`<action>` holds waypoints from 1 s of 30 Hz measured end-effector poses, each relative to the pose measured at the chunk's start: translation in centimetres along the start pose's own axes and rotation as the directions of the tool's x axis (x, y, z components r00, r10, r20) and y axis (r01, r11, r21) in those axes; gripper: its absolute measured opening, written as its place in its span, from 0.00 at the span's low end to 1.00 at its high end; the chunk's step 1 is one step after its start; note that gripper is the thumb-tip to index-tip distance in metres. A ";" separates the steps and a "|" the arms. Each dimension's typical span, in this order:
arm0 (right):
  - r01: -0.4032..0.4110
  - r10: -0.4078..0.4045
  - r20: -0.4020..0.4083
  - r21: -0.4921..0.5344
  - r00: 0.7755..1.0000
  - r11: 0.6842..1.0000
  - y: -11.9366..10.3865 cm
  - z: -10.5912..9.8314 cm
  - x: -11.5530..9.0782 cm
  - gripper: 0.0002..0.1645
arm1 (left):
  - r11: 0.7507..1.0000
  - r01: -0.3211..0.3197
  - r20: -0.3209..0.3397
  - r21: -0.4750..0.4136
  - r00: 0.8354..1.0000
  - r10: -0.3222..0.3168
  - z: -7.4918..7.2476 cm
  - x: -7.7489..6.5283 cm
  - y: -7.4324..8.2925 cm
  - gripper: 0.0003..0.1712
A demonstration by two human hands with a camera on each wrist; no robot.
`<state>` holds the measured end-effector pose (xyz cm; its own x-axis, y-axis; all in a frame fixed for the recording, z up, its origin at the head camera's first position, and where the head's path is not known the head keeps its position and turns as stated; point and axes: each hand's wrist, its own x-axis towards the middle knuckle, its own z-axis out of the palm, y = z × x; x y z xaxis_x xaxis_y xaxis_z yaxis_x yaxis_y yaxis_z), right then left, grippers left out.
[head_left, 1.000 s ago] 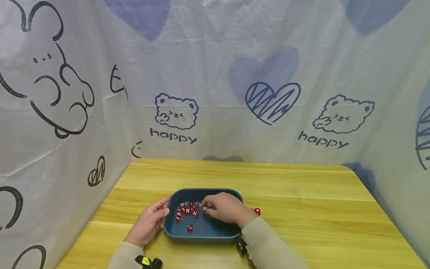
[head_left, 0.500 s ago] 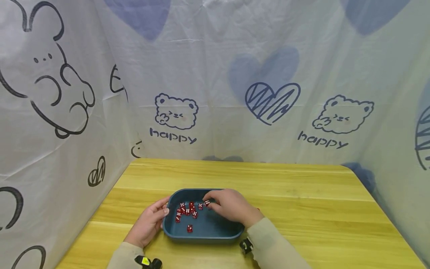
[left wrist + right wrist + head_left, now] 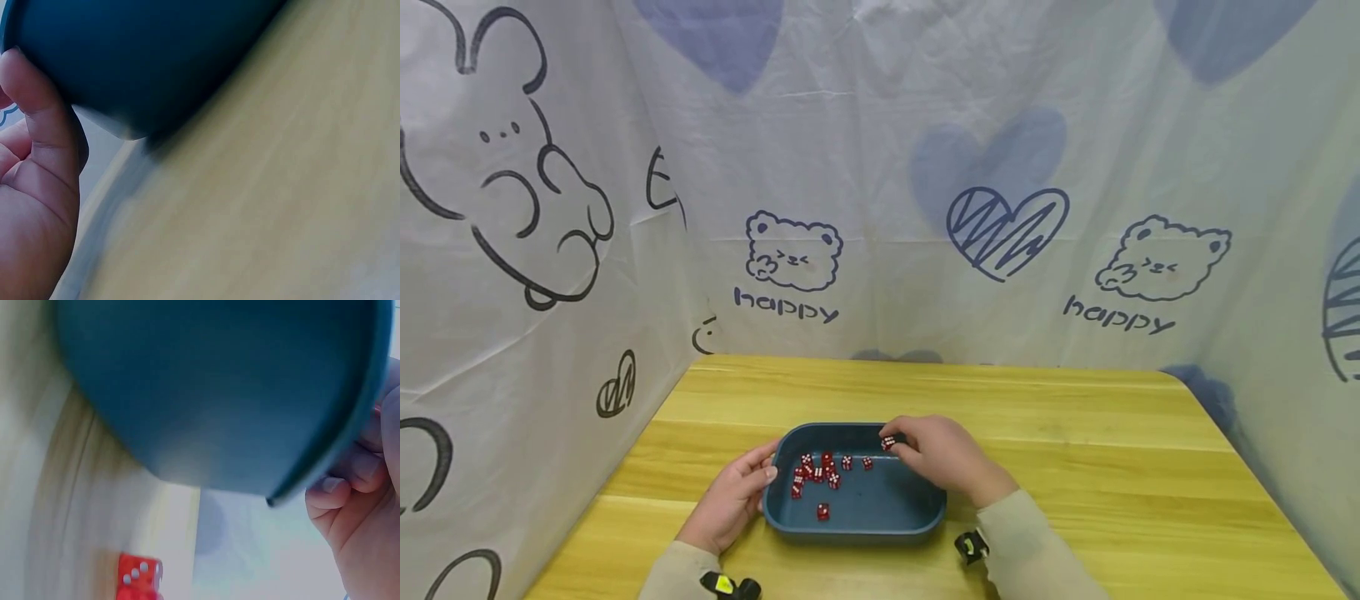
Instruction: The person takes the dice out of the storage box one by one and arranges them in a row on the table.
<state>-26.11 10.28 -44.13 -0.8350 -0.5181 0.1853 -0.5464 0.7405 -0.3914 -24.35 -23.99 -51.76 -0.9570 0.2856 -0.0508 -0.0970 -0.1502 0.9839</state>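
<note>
My left hand (image 3: 727, 502) grips the left side of a dark blue rectangular tray (image 3: 857, 528), thumb at the rim. The left wrist view shows that thumb (image 3: 37, 94) against the tray wall. My right hand (image 3: 946, 454) pinches a red die (image 3: 888, 443) with white dots between thumb and fingertips, over the tray's far right part. Inside the tray, several red dice cluster at the left, with one die (image 3: 823, 511) lying apart near the front. Two more, a die (image 3: 847, 462) and another die (image 3: 867, 463), sit right of the cluster.
Beyond the tray's right end, red dice (image 3: 139, 576) lie on the wooden table (image 3: 1075, 467), visible in the right wrist view; the right hand hides them in the head view. A printed white cloth (image 3: 887, 167) hangs behind the table and along its sides.
My right hand has lifted from the tray's middle and moved right and back, carrying a die. A die under the fingers before now shows in the tray. The left hand stays put.
</note>
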 end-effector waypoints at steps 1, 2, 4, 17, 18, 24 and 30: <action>0.002 -0.002 -0.004 0.001 1.000 1.000 0.1 -0.1 -0.1 0.14 | 1.000 0.001 -0.001 0.000 1.000 -0.001 0.0 0.0 0.0 0.35; 0.004 -0.004 -0.010 0.001 1.000 1.000 0.3 -0.2 -0.2 0.14 | 1.000 0.001 0.001 0.002 1.000 -0.001 0.0 -0.1 0.0 0.35; 0.009 -0.009 -0.022 -0.002 1.000 1.000 0.6 -0.4 -0.5 0.13 | 1.000 -0.001 0.006 0.003 1.000 0.001 -0.1 -0.1 0.0 0.35; -0.096 0.098 -0.035 0.065 0.995 0.993 2.5 -1.4 -2.4 0.15 | 1.000 -0.008 0.020 -0.001 1.000 0.008 0.0 -0.1 0.1 0.36; -0.097 0.100 -0.036 0.074 0.994 0.993 2.7 -1.3 -2.5 0.15 | 1.000 -0.008 0.023 0.000 1.000 0.008 0.0 -0.1 0.1 0.36; -0.121 0.123 -0.021 0.085 0.992 0.989 3.7 -1.2 -3.3 0.16 | 1.000 -0.009 0.020 -0.001 1.000 0.009 0.0 -0.2 0.1 0.35; -0.156 0.161 -0.048 0.085 0.986 0.984 4.8 -1.4 -4.2 0.15 | 1.000 -0.007 -0.014 0.003 1.000 0.007 0.1 -0.2 0.1 0.34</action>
<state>-25.36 16.61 -45.58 -0.9142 -0.3709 0.1633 -0.4015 0.7733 -0.4908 -24.18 -23.96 -51.63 -0.9615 0.2711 -0.0459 -0.0892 -0.1499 0.9847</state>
